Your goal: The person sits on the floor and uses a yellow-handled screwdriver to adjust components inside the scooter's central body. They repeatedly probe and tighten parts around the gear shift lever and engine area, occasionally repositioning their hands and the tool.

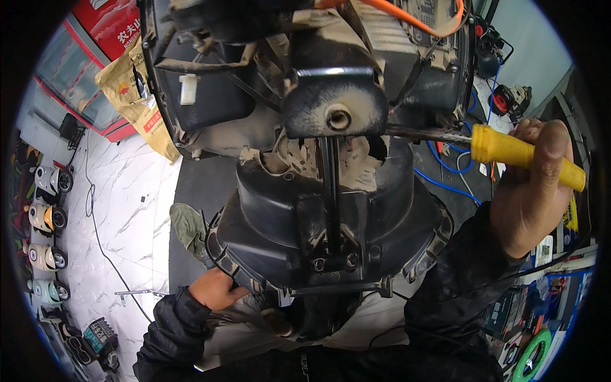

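My right hand (538, 184) grips a screwdriver by its yellow handle (531, 157). The metal shaft (436, 134) points left and reaches the side of a dusty black part with a round hole (337, 117); its tip is hidden there. Below that part sits a wide, dirty black plastic housing (273, 210), with a dark upright rod (331, 191) at its middle. My left hand (218, 290) is low at the housing's left edge, above my leg. Its thumb shows, but the other fingers are mostly hidden, so whether they hold the edge cannot be told.
An orange cable (414, 24) crosses the upper machine. Blue hoses (445, 184) lie right of it. A brown paper sack (137, 95) and a red glass-fronted cooler (89, 83) stand at the left, above several toy-like scooters (48, 216). A green ring (533, 356) lies lower right.
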Demonstrator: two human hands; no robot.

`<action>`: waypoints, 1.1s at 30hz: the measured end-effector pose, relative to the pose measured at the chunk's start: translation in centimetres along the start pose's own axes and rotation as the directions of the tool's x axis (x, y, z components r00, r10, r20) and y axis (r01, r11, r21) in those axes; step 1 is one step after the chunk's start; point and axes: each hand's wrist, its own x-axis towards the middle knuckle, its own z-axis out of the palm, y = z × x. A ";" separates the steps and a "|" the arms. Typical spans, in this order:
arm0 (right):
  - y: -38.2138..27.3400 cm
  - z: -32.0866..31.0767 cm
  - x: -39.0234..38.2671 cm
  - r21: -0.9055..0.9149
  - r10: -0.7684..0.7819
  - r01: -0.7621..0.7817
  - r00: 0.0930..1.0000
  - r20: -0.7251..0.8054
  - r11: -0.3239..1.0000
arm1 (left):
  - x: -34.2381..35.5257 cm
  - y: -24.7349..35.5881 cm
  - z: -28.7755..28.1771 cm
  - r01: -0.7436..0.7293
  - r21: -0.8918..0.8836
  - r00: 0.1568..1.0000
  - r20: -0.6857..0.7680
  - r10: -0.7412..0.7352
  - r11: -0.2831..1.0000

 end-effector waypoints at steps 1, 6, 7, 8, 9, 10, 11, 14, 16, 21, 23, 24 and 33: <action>0.4 -0.1 0.3 -0.004 0.043 -0.044 0.996 -0.077 0.999 | 0.0 0.0 0.0 0.023 -0.041 1.000 0.009 -0.023 0.999; 0.2 -0.1 2.3 -0.010 0.015 -0.015 0.997 -0.082 1.000 | 0.6 -0.4 0.1 0.071 0.012 0.994 0.077 -0.072 0.997; -0.2 0.1 2.8 -0.004 0.073 -0.073 0.997 -0.009 0.997 | 0.8 -0.5 0.2 0.073 -0.009 0.992 0.107 -0.072 0.997; -0.2 0.7 3.1 -0.034 0.110 -0.111 0.994 -0.012 0.993 | 1.2 -0.5 0.4 0.045 0.008 0.994 0.095 -0.045 0.999; -0.3 1.5 3.4 0.028 0.119 -0.121 0.991 0.060 0.992 | 1.4 -0.4 0.5 -0.009 0.063 0.998 0.062 0.005 0.998; -0.4 2.2 3.6 0.021 0.124 -0.127 0.987 0.105 0.992 | 1.7 -0.3 0.6 -0.015 0.017 0.999 0.053 0.014 1.000; -0.4 2.9 3.9 0.073 0.126 -0.137 0.982 0.139 0.988 | 1.9 -0.1 0.7 -0.048 0.009 0.999 0.019 0.048 0.999; 0.2 4.9 6.0 0.004 0.221 -0.227 0.953 0.208 0.974 | 2.1 0.6 0.6 -0.082 0.013 0.997 -0.011 0.082 0.997; 0.6 5.8 6.4 0.008 0.243 -0.252 0.941 0.234 0.968 | 2.0 1.1 0.5 -0.014 0.009 0.999 0.048 0.014 1.000; 1.9 6.8 6.8 0.042 0.194 -0.219 0.925 0.326 0.975 | 1.9 1.3 0.7 -0.057 0.023 0.998 0.013 0.056 0.998; 2.2 6.7 6.8 0.071 0.239 -0.275 0.914 0.327 0.959 | 2.2 1.1 0.7 -0.099 0.023 0.995 -0.012 0.099 0.995; 2.3 6.6 7.0 0.057 0.250 -0.283 0.912 0.325 0.957 | 2.2 1.1 0.7 -0.100 0.027 0.995 -0.004 0.100 0.995; 1.6 6.7 7.0 -0.021 0.230 -0.234 0.928 0.293 0.972 | 0.8 3.3 -1.2 0.041 0.046 0.979 0.196 -0.050 0.998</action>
